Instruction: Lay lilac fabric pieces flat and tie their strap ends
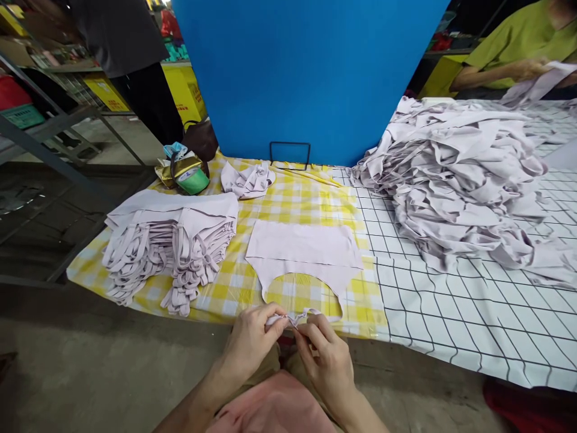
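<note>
A pale lilac camisole top lies flat on the yellow checked cloth in front of me, its straps toward me. At the table's front edge my left hand pinches a strap of it between thumb and fingers. My right hand pinches the same strap close beside, the fingertips of both hands nearly touching. The exact spot between the fingertips is too small to make out. To the left sits a neat stack of like camisoles, straps hanging toward the front edge.
A large loose heap of lilac garments covers the right of the table. Behind stand a blue panel and a black wire stand. A crumpled garment and green tape roll lie back left. Another person handles fabric at right.
</note>
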Demonstrator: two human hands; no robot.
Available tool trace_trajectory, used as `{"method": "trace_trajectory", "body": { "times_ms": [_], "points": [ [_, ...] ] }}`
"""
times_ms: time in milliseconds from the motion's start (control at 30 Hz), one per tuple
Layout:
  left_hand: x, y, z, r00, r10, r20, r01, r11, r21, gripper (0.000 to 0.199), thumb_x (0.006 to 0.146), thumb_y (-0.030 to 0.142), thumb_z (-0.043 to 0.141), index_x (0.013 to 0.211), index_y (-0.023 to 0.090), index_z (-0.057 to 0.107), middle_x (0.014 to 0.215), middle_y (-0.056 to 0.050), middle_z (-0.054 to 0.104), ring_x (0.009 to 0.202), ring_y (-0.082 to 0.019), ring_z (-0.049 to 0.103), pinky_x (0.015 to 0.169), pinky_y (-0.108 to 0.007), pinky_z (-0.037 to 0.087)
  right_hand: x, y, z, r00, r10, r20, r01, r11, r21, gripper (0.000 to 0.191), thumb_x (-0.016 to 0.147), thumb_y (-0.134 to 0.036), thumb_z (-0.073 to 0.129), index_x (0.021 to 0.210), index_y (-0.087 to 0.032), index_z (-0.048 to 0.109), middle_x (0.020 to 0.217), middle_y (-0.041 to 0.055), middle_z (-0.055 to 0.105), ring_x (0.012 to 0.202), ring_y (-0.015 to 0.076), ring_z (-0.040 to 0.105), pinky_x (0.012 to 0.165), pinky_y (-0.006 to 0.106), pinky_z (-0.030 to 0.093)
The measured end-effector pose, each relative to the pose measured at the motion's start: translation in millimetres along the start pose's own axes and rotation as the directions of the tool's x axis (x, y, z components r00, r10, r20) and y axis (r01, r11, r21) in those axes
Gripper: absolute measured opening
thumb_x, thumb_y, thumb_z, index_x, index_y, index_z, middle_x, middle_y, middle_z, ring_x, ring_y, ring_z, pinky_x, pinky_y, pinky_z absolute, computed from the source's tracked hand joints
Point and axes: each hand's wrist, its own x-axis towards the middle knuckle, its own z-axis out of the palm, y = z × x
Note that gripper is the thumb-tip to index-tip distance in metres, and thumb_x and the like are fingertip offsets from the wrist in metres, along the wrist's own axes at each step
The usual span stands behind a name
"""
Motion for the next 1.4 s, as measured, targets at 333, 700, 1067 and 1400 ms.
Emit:
{"method": "trace_trajectory", "body": {
  "times_ms": [333, 700, 1067, 1400],
  "points": [
    [2, -10, -7.5, 0.996, -0.029, 0.087, 0.038, 0.994, -0.106, 0.029, 0.084, 0.036, 0.044, 0.073, 0.017, 0.062, 0.063, 0.0, 0.062, 0.06, -0.014, 0.055, 0.057, -0.021, 0.036, 5, 4, -2, 0.982, 0.189, -0.023, -0.174, 0.937, 0.303, 0.019, 0.086, -0.025, 0.048, 0.069, -0.019, 0.054, 0.082, 0.0051, 0.051, 0.058, 0.011, 0.049, 0.049, 0.022, 0.039],
    [5, -10, -8.1, 0.974, -0.028, 0.224, 0.085, 0.964, -0.251, 0.017, 0.078, 0.028, 0.05, 0.076, 0.014, 0.061, 0.061, 0.002, 0.052, 0.058, -0.011, 0.045, 0.054, -0.019, 0.032, 18, 8, -13, 0.849, 0.295, 0.438, -0.527, 0.528, 0.665, 0.029, 0.086, -0.048, 0.046, 0.09, -0.021, 0.055, 0.119, 0.0089, 0.049, 0.061, 0.0107, 0.057, 0.046, 0.023, 0.04],
    [6, -3, -14.4, 0.943, 0.001, 0.333, 0.1, 0.952, -0.288, 0.027, 0.079, 0.032, 0.049, 0.087, 0.013, 0.065, 0.072, -0.002, 0.061, 0.066, -0.013, 0.051, 0.06, -0.02, 0.037, 31, 14, -17, 0.736, 0.176, 0.654, -0.631, 0.53, 0.567, 0.045, 0.087, -0.052, 0.041, 0.118, -0.019, 0.047, 0.058, -0.0029, 0.053, 0.051, 0.012, 0.054, 0.042, 0.02, 0.034],
    [8, -5, -17.9, 0.952, -0.044, 0.302, 0.109, 0.973, -0.202, 0.021, 0.079, 0.031, 0.048, 0.084, 0.015, 0.06, 0.058, 0.003, 0.048, 0.055, -0.01, 0.041, 0.051, -0.019, 0.028, 37, 21, -31, 0.746, 0.206, 0.633, -0.639, 0.486, 0.596, 0.03, 0.085, -0.049, 0.049, 0.085, -0.019, 0.049, 0.055, -0.0089, 0.029, 0.045, 0.0051, 0.025, 0.042, 0.019, 0.018]
  ]
}}
